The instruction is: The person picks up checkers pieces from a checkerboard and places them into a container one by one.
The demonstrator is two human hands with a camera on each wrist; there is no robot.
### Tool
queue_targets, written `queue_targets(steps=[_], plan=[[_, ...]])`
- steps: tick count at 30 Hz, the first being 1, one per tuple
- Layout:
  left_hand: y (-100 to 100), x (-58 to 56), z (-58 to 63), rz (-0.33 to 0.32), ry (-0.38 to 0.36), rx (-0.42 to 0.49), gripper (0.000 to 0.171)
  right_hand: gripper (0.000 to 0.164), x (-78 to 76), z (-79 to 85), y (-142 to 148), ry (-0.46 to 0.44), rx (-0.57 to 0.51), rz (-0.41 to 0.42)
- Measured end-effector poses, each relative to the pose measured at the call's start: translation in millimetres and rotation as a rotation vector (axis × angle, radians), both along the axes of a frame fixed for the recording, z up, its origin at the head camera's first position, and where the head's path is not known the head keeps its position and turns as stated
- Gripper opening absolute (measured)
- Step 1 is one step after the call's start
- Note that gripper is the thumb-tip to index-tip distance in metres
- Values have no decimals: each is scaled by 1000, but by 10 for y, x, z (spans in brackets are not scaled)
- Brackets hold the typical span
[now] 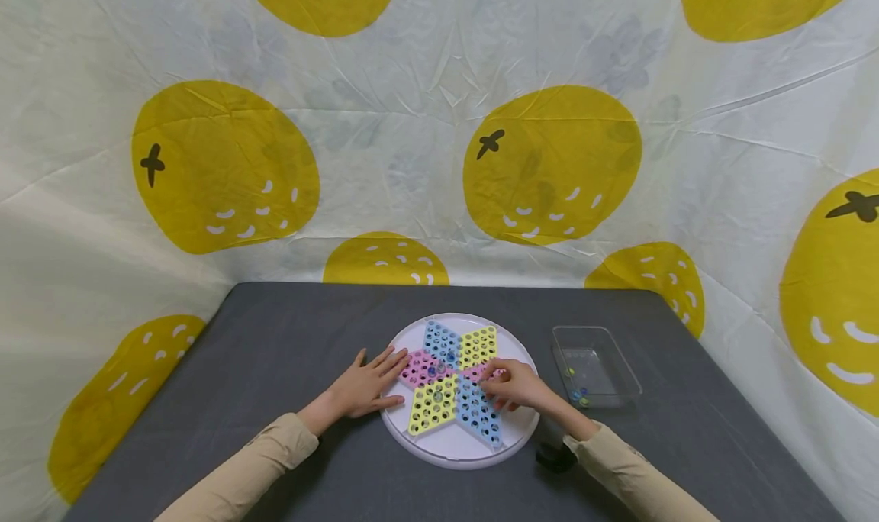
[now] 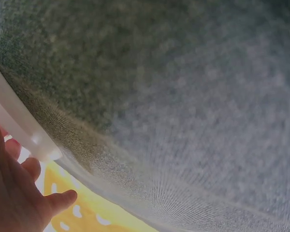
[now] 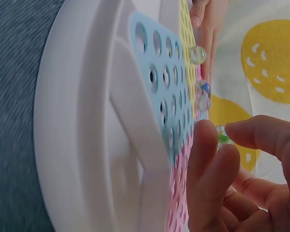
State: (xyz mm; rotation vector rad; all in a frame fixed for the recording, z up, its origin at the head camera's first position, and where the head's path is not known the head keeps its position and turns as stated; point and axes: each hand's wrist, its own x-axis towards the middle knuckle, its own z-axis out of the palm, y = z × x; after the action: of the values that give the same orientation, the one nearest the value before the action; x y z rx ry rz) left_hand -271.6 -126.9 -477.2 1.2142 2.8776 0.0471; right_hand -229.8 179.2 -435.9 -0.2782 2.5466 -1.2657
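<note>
A round white Chinese checkers board (image 1: 455,452) with a star of pink, blue and yellow hole sections lies on the table. My left hand (image 1: 371,383) rests flat with spread fingers on the board's left rim; part of it shows in the left wrist view. Over the right pink and blue sections, my right hand (image 1: 516,385) pinches a clear marble (image 3: 224,137) with a green swirl between thumb and fingers. Several marbles sit on the star, among them a clear marble (image 3: 197,55) on yellow and a blue marble (image 1: 432,371) on pink.
To the right of the board stands a clear plastic box (image 1: 604,388) with several marbles along its left side. A small black object (image 1: 555,457) is beside the right wrist. The dark grey table (image 1: 309,316) meets a patterned cloth backdrop behind.
</note>
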Motion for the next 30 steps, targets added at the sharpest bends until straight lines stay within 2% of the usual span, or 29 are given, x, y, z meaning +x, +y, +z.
queue_targets(steps=[13,19,30], plan=[[9,29,7,-11,-6,-3,69,16,32,59,286,23,23,-73],[3,26,15,-12,-9,-1,70,18,55,102,443,39,37,-73],[5,4,-27,-1,-18,2,71,23,104,166,721,50,36,-128]])
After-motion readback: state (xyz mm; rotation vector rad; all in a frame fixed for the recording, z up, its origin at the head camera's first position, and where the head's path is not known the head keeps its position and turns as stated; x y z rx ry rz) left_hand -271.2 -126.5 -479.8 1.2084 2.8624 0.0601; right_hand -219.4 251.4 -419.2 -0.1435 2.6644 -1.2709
